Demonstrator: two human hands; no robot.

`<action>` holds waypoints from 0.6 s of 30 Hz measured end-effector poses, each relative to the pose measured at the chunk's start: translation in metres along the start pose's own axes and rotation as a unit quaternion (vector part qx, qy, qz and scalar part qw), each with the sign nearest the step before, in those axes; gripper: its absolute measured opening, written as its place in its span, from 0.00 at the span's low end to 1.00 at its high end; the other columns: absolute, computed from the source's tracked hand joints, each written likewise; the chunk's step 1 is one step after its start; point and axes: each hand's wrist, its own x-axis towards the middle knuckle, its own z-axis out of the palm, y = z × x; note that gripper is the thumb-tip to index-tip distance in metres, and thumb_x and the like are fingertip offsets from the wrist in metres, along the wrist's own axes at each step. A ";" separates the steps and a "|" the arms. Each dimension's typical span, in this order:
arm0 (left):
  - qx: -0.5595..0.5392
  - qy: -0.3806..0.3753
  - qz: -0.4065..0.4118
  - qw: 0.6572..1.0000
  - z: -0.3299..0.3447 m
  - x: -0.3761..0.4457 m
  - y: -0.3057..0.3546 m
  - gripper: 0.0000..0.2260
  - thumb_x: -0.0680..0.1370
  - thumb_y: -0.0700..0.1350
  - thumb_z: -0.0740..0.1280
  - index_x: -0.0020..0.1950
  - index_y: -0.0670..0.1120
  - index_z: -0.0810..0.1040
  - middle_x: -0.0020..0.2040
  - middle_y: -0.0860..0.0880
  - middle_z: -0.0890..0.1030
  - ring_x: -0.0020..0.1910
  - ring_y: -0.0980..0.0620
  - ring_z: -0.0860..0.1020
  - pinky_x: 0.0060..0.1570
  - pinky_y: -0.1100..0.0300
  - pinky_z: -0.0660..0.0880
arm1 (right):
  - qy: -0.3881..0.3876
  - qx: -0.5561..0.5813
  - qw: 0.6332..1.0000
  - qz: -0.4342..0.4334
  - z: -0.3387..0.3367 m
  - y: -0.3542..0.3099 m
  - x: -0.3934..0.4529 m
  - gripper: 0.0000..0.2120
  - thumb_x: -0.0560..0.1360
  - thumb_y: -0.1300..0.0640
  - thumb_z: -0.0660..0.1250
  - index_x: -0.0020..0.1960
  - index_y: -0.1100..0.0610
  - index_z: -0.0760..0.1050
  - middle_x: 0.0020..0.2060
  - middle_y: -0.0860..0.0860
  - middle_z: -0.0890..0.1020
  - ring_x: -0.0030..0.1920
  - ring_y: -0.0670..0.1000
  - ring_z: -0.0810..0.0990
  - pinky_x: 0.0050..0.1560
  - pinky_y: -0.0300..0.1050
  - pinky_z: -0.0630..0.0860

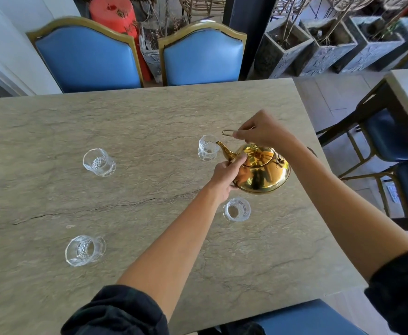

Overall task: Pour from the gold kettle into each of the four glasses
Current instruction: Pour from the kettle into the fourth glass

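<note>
Both hands [224, 176] closed on gold kettle [262, 171] (lifted), spout beside glass [207, 148]

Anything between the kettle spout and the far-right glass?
Nothing visible. The gold kettle, held by the right hand and left hand, has its spout at the far-right glass; no object sits between them.

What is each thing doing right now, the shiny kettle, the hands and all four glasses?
Gold kettle: lifted off the table, lid on, spout tipped toward the far right glass.
Right hand: gripping the kettle's wire handle.
Left hand: steadying the kettle's side, thumb by the lid.
Far right glass: upright, under the spout.
Near right glass: upright.
Far left glass: upright.
Near left glass: upright.
</note>
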 end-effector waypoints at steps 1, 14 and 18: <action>0.004 0.002 0.008 1.000 -0.001 0.000 -0.001 0.22 0.77 0.59 0.76 0.59 0.42 0.82 0.44 0.47 0.85 0.48 0.47 0.84 0.60 0.41 0.81 | -0.001 0.016 1.000 0.003 -0.001 0.003 -0.003 0.13 0.76 0.51 0.73 0.53 0.60 0.86 0.34 0.50 0.83 0.27 0.44 0.73 0.28 0.36 0.68; 0.122 0.021 0.126 0.984 -0.011 -0.044 0.038 0.23 0.74 0.62 0.77 0.59 0.46 0.84 0.51 0.48 0.88 0.48 0.50 0.88 0.57 0.46 0.85 | 0.030 0.178 0.983 0.014 -0.039 -0.018 -0.060 0.12 0.78 0.52 0.71 0.52 0.61 0.84 0.33 0.52 0.79 0.28 0.48 0.71 0.26 0.40 0.67; 0.161 0.038 0.154 0.974 -0.025 -0.075 0.051 0.19 0.74 0.64 0.76 0.55 0.52 0.84 0.52 0.48 0.88 0.52 0.50 0.86 0.55 0.49 0.84 | 0.026 0.213 0.977 0.010 -0.044 -0.041 -0.083 0.10 0.80 0.55 0.69 0.53 0.61 0.83 0.34 0.53 0.78 0.28 0.47 0.71 0.26 0.38 0.67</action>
